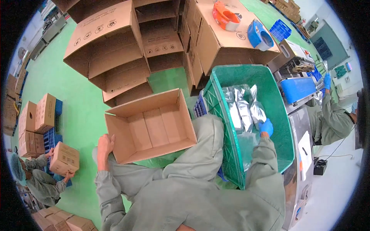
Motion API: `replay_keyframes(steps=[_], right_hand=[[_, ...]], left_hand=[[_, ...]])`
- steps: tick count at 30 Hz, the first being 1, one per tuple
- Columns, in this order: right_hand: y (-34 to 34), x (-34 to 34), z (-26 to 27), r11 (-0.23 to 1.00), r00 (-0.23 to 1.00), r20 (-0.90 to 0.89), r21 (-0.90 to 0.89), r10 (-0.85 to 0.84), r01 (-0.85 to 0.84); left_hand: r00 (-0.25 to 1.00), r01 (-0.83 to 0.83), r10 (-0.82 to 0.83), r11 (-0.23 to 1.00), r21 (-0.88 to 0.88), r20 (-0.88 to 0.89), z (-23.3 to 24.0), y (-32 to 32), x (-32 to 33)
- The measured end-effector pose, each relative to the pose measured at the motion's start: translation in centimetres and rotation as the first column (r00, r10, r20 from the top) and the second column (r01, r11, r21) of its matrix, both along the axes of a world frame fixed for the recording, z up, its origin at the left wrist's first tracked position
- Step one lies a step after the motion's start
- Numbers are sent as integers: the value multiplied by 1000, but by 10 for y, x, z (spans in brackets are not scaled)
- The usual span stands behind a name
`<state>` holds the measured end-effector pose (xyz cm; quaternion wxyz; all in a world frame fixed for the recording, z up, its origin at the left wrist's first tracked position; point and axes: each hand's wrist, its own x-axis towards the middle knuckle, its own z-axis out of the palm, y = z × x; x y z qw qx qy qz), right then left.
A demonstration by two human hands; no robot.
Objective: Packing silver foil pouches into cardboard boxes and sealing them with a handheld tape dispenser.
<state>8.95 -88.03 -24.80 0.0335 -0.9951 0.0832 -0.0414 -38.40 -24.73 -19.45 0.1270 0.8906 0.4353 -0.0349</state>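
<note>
My left hand (pixel 105 145), bare, grips the near left rim of an open cardboard box (pixel 156 130); nothing lies inside the box. Inside a green plastic crate (pixel 225 127) at my right, my right hand (pixel 266 127) in a blue glove is closed on the lower end of a silver foil pouch (pixel 257 111). More silver foil pouches (pixel 241 112) lie side by side just left of that one. Part of a clear plastic sheet or bag shows below them. The gloved fingers are partly hidden by the hand itself.
Stacked open cartons (pixel 101 43) stand ahead. Orange (pixel 227 17) and blue (pixel 259 36) tape dispensers sit on a carton. A conveyor (pixel 297 86) and a co-worker (pixel 335 115) are at right. Another co-worker (pixel 40 176) holds a closed carton (pixel 64 158) at left.
</note>
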Motion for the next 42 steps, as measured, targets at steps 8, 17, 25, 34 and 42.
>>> replay_keyframes(steps=[8,17,25,34,42], right_hand=[[147,-126,249,638,931,117,699,345,-324],[307,-219,184,168,456,-55,963,888,-211],[425,-237,76,9,305,-199,849,931,528],[441,-287,119,-205,442,496,805,747,-556],[397,-264,20,359,234,-278,609,932,-707]], left_hand=[[946,290,-268,951,-106,183,91,-70,52],[391,616,526,460,-639,755,121,-139,113],[470,413,595,505,-758,652,57,-92,66],[403,189,278,907,-377,872,84,-70,49],[1000,-23,28,949,-315,12,-53,-63,39]])
